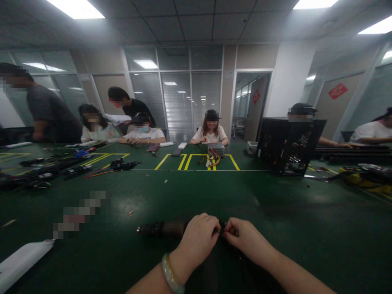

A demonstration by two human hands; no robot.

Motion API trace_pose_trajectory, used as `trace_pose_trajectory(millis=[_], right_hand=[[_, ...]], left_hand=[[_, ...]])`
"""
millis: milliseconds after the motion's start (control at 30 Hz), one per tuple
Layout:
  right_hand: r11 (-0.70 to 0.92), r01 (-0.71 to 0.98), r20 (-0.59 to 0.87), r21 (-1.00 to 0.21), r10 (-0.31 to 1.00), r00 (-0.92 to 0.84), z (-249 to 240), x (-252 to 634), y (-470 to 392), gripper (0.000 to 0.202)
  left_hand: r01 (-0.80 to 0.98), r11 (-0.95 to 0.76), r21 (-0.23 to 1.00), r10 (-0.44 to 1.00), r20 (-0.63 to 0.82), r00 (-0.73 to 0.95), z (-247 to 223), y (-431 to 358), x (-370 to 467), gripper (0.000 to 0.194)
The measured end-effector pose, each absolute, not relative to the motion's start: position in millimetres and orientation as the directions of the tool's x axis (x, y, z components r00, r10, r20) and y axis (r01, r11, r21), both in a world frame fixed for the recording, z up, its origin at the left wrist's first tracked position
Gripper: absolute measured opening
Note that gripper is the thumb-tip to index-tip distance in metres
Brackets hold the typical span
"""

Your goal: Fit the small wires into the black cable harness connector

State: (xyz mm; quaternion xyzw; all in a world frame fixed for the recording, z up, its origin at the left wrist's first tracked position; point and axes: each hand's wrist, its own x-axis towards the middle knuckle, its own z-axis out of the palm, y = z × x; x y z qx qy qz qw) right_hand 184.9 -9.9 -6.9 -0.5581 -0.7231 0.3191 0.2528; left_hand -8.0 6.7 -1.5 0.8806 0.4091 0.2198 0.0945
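A dark cylindrical tool point(171, 228) with a metal tip at its left end lies on the green table point(147, 265). My left hand point(200, 234), with a pale bangle at the wrist, rests over the tool's right part, its fingers curled round a small dark piece. Close beside it, my right hand point(243, 237) is closed in a pinch at the same spot. What its fingertips hold is too small to make out. Below the hands the table is in dark shadow.
A black computer case point(286, 147) stands at the back right. Cables and dark parts point(122, 164) lie at the back left. A white object point(24, 263) is at the near left. Across the table, a person point(210, 132) sits behind a metal box with wires point(216, 150).
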Motion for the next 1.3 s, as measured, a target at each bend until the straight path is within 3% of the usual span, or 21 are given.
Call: trace_pose_trajectory(millis=[500, 933, 1300], right_hand=[[0.106, 0.652, -0.037, -0.751, 0.979, -0.203, -9.2, 187.7, -11.0, 0.011], [0.192, 0.641, 0.040, -0.743, 0.969, -0.244, -15.8, 189.8, -6.2, 0.010], [0.186, 0.621, 0.022, -0.762, 0.965, -0.262, -17.6, 197.0, -2.8, 0.010]], left_hand=[[0.656, -0.695, 0.296, 0.718, 0.341, 0.607, -1.5, 10.3, -6.7, 0.009], [0.734, -0.608, 0.302, 0.793, 0.266, 0.547, 5.6, 4.5, -6.5, 0.011], [0.663, -0.682, 0.310, 0.731, 0.327, 0.599, -3.4, 7.3, -4.4, 0.009]])
